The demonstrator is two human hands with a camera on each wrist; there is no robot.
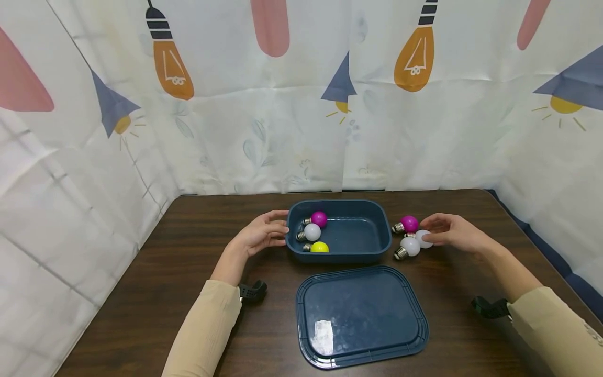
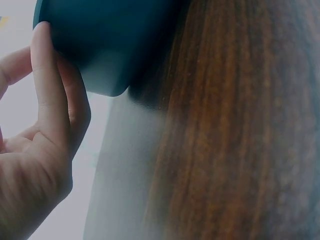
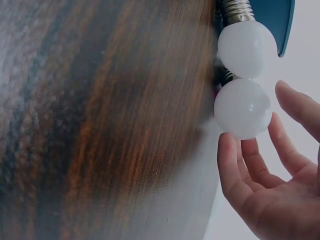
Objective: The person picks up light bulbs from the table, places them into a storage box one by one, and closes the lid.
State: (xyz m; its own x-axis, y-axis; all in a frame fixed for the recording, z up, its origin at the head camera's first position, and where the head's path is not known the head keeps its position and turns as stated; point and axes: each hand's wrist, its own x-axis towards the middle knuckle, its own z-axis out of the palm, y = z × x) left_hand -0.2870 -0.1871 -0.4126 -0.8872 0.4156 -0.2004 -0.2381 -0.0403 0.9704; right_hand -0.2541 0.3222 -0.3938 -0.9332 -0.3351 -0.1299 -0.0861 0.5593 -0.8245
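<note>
My left hand [image 1: 262, 232] rests its fingertips against the left wall of a dark blue box [image 1: 385, 236]; the left wrist view shows the fingers at the box's corner. Inside the box lie a magenta bulb [image 1: 319, 219], a white bulb [image 1: 312, 232] and a yellow bulb [image 1: 320, 247], along the left side. To the right of the box, my right hand [image 1: 452, 230] reaches around a white bulb [image 3: 242, 109], fingertips right at its globe and one finger standing off it. Another white bulb [image 3: 247, 49] lies beside that one, and a magenta bulb [image 1: 410, 224] lies behind them.
A dark blue lid [image 1: 363, 314] lies flat on the brown wooden table [image 1: 273, 314], in front of the box. Black straps [image 1: 253, 291] circle both wrists. A printed curtain [image 1: 292, 131] hangs along the table's back and sides.
</note>
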